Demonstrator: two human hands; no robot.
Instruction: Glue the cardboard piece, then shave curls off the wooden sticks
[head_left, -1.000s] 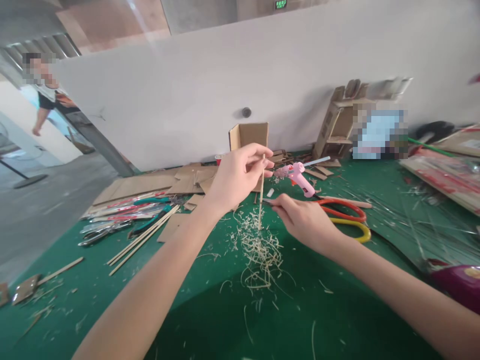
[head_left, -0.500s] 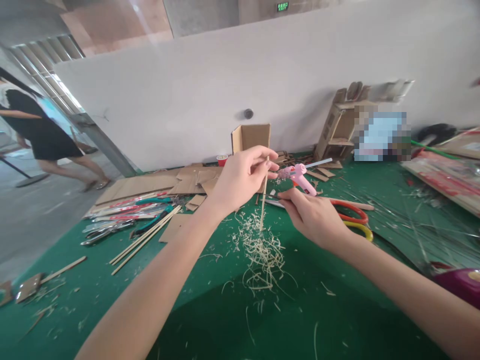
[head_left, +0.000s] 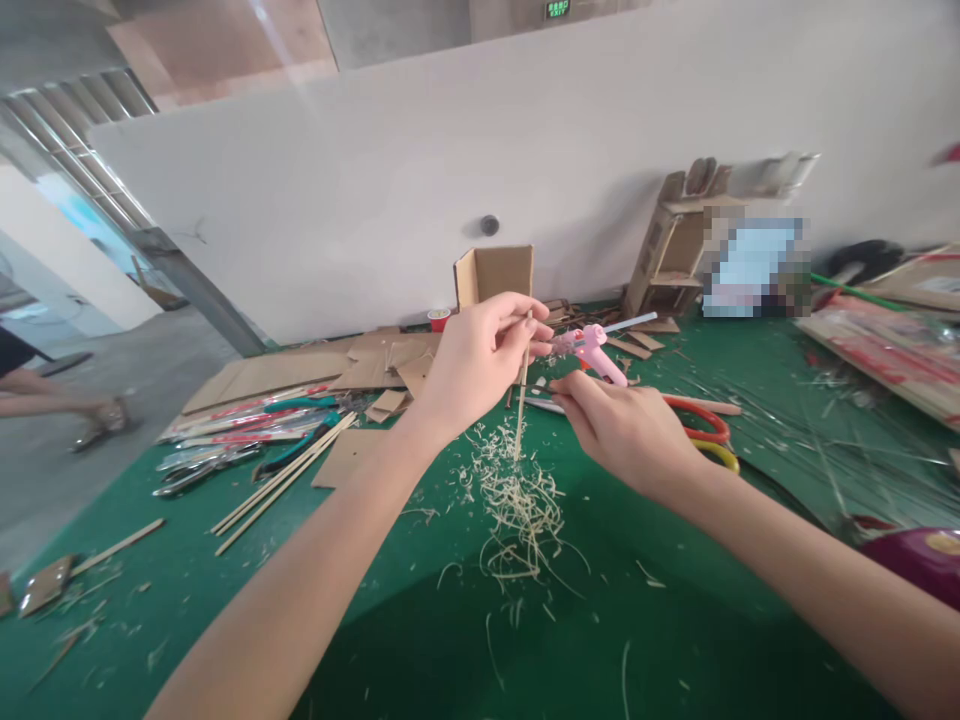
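Note:
My left hand is closed on the top of a thin wooden stick, which stands nearly upright with its lower end in a pile of curled wood shavings. My right hand is closed too, just right of the stick. From its fingertips a thin dark blade reaches across to the stick; its handle is hidden in the fist. Behind the right wrist lie scissors with orange and yellow handles. Beyond the hands rests a pink glue gun with a glue stick in its back.
Several wooden sticks, pliers and packaged tools lie left on the green table. Cardboard pieces and a folded cardboard piece stand toward the white wall. A cardboard structure is back right. A person's legs show far left.
The view has shifted slightly to the right. The walking person at the far left has moved mostly out of view. Both hands keep nearly the same position and hold at the stick.

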